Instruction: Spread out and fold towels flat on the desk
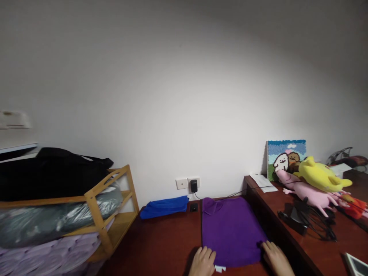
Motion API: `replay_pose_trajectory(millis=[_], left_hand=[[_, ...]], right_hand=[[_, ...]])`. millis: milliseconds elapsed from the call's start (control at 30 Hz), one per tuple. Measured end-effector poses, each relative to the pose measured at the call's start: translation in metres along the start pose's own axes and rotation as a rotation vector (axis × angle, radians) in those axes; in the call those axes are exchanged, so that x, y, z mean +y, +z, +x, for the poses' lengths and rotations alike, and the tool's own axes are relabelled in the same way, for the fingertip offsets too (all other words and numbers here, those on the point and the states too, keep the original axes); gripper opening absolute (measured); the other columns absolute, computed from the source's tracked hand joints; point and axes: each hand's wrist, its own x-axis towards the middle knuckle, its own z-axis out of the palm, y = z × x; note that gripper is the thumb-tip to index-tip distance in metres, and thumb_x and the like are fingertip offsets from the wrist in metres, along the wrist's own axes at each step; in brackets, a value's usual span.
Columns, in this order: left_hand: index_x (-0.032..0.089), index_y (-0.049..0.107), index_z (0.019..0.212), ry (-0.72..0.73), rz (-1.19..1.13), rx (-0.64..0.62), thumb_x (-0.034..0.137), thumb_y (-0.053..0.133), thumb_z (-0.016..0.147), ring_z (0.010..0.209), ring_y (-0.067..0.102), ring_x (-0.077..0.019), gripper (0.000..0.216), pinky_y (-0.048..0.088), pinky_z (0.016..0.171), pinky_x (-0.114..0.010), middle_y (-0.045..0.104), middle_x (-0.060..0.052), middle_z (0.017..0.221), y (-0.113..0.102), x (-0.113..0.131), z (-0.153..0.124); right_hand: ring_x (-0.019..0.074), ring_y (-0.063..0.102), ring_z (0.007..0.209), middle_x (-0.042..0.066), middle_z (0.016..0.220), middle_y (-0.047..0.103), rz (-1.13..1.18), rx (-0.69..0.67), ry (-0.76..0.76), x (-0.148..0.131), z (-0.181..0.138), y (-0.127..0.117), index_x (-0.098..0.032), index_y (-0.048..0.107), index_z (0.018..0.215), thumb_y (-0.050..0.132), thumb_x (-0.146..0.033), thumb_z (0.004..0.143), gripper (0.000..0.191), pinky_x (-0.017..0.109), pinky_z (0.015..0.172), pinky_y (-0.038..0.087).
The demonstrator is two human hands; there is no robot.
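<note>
The left fingers [204, 251] and right fingers [268, 247] are bare, as is the right wrist [283, 268].

Power: small black boxy adapter [194, 186], the landmark, plugged in at the plain white wall [172, 96]; white rectangular faceplate [181, 184] just left of it.
Inset: black square outlet [193, 207], directly below the adapter.
Woodwork: pale open-sided wooden frame [98, 214], left of the adapter.
Bundles: black fabric heap [54, 172] and grey-green plastic-wrapped bundle [57, 218], far left of the adapter, the black one higher.
Artwork: rectangular textured picture [283, 149] of white and brown dogs, right of the adapter.
Plush: yellow stuffed toy [320, 177] resting on a pink stuffed toy [309, 193], far right of the adapter.
Wiring: loosely coiled black cable [317, 226], lower right of the adapter.
</note>
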Motion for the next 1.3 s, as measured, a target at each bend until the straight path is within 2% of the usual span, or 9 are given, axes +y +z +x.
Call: replay_pose_trajectory(millis=[167,267,367,533,667,767,933,1067,1300], left_hand=[[0.033,0.073,0.106,0.121,-0.137,-0.075,0.031,0.063,0.091,0.086,0.067,-0.0227,0.018,0.051,0.087,-0.038,0.074,-0.003,0.093,-0.010,0.016,-0.016],[0.037,0.069,0.119,0.032,-0.310,-0.082,0.032,0.058,0.092,0.101,0.065,-0.0211,0.029,0.049,0.096,-0.035,0.073,0.001,0.110,-0.036,0.034,0.011],[0.035,0.068,0.124,-0.033,-0.378,-0.123,0.031,0.050,0.096,0.111,0.065,-0.0177,0.034,0.048,0.102,-0.030,0.073,0.002,0.121,-0.044,0.039,0.060],[0.031,0.062,0.137,-0.236,-0.259,-0.165,0.037,0.046,0.097,0.142,0.047,-0.0244,0.044,0.034,0.120,-0.045,0.056,-0.003,0.151,-0.022,-0.011,0.119],[0.014,0.053,0.146,-0.527,-0.161,-0.102,0.027,0.034,0.098,0.148,0.038,-0.0340,0.053,0.027,0.120,-0.060,0.048,-0.018,0.156,-0.019,-0.068,0.122],[0.009,0.053,0.145,-0.611,-0.117,-0.066,0.022,0.029,0.098,0.149,0.037,-0.0319,0.054,0.027,0.122,-0.055,0.046,-0.019,0.157,-0.028,-0.083,0.109],[0.024,0.067,0.130,-0.418,-0.169,0.027,0.028,0.036,0.099,0.141,0.047,-0.0250,0.044,0.037,0.118,-0.043,0.057,-0.006,0.149,-0.024,-0.030,0.071],[0.035,0.054,0.145,-0.261,-0.232,-0.075,0.046,0.047,0.097,0.150,0.034,-0.0306,0.049,0.032,0.122,-0.051,0.042,0.000,0.162,-0.007,0.022,0.038],[0.034,0.044,0.152,-0.229,-0.313,-0.190,0.049,0.038,0.101,0.154,0.024,-0.0304,0.053,0.021,0.126,-0.056,0.034,-0.001,0.166,-0.014,0.034,0.053]], right_hand=[[0.0325,0.068,0.114,0.007,0.119,0.075,0.008,-0.106,0.015,-0.010,-0.032,-0.027,-0.031,0.078,0.111,0.057,-0.031,0.080,0.037,0.049,0.106,0.052],[0.0308,0.062,0.125,0.005,0.134,0.068,0.039,-0.081,0.013,-0.029,-0.026,-0.032,-0.031,0.073,0.121,0.052,-0.037,0.090,0.039,0.052,0.112,0.047],[0.0283,0.060,0.128,0.005,0.140,0.063,0.061,-0.005,0.020,-0.039,-0.018,-0.014,-0.029,0.069,0.130,0.046,-0.043,0.096,0.043,0.048,0.110,0.050],[0.0288,0.065,0.122,0.005,0.135,0.067,-0.033,0.071,-0.081,-0.014,-0.019,0.035,-0.030,0.070,0.128,0.049,-0.048,0.094,0.044,0.043,0.099,0.059],[0.0276,0.066,0.120,0.004,0.135,0.066,-0.082,0.083,-0.130,0.003,-0.021,0.048,-0.033,0.069,0.129,0.048,-0.050,0.095,0.043,0.041,0.096,0.060],[0.0272,0.065,0.122,0.003,0.137,0.065,-0.096,0.065,-0.123,0.000,-0.021,0.044,-0.033,0.067,0.132,0.046,-0.049,0.096,0.044,0.041,0.098,0.059],[0.0260,0.053,0.135,0.001,0.150,0.054,-0.087,-0.004,-0.038,-0.021,-0.023,0.027,-0.034,0.055,0.144,0.041,-0.048,0.100,0.049,0.045,0.110,0.050],[0.0262,0.046,0.142,0.001,0.154,0.050,-0.063,-0.084,0.041,-0.034,-0.023,0.016,-0.032,0.050,0.148,0.036,-0.049,0.102,0.051,0.049,0.117,0.041],[0.0269,0.040,0.146,0.004,0.156,0.047,-0.030,-0.163,0.136,-0.031,-0.014,0.010,-0.027,0.051,0.148,0.035,-0.049,0.100,0.056,0.050,0.121,0.036]])
